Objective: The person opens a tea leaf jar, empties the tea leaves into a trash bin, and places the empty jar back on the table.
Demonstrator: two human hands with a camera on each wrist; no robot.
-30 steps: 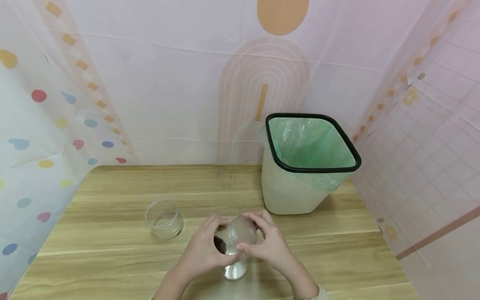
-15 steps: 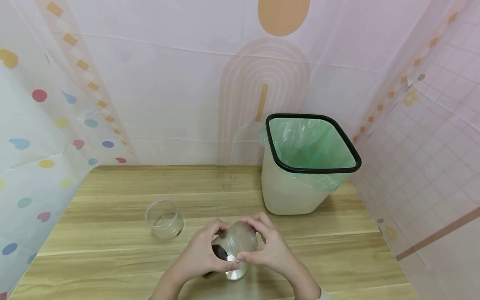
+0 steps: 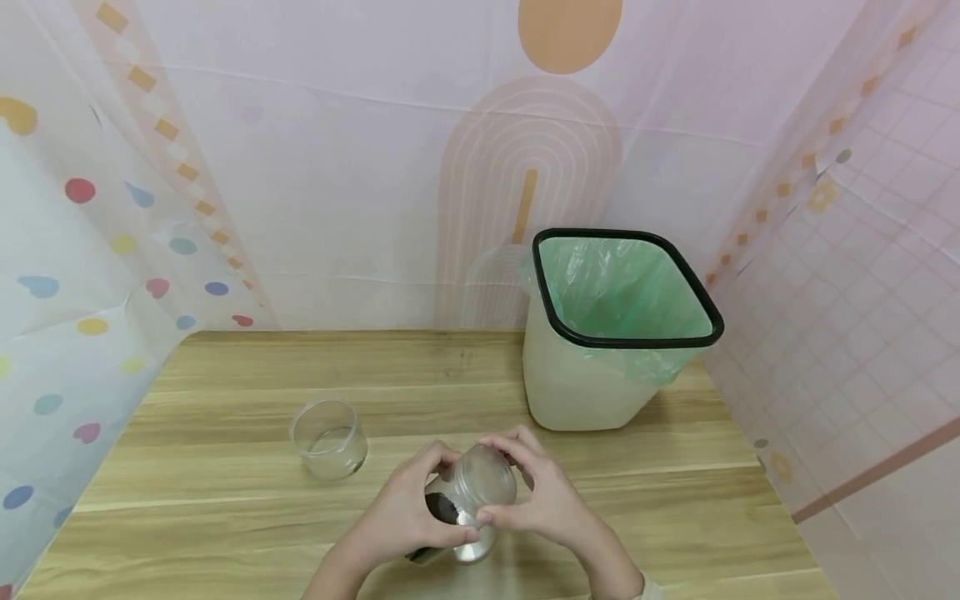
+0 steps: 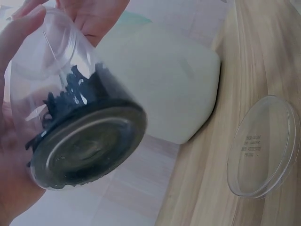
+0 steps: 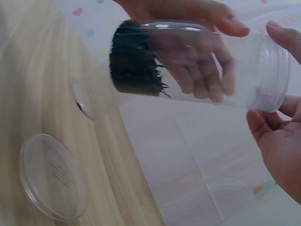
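Observation:
A clear jar (image 5: 188, 61) lies tilted in both hands, with thin black shreds (image 4: 77, 92) packed at its base. My left hand (image 3: 408, 508) holds the jar's body, its fingers showing through the clear wall in the right wrist view. At the other end, my right hand (image 3: 536, 496) grips the ridged clear rim (image 5: 270, 73) between thumb and fingers. Below the jar, a flat clear round lid (image 4: 263, 148) with small printed text rests on the table. In the head view it is partly covered by the left hand and the jar.
A clear round cup (image 3: 330, 442) stands left of the hands on the wooden table (image 3: 225, 500). Behind and right is a cream bin (image 3: 577, 383) with a black rim and green liner. Printed cloth walls (image 3: 337, 208) surround the table.
Both hands have come slightly down toward the body. The jar has tilted further, so its dark base now shows below the left hand.

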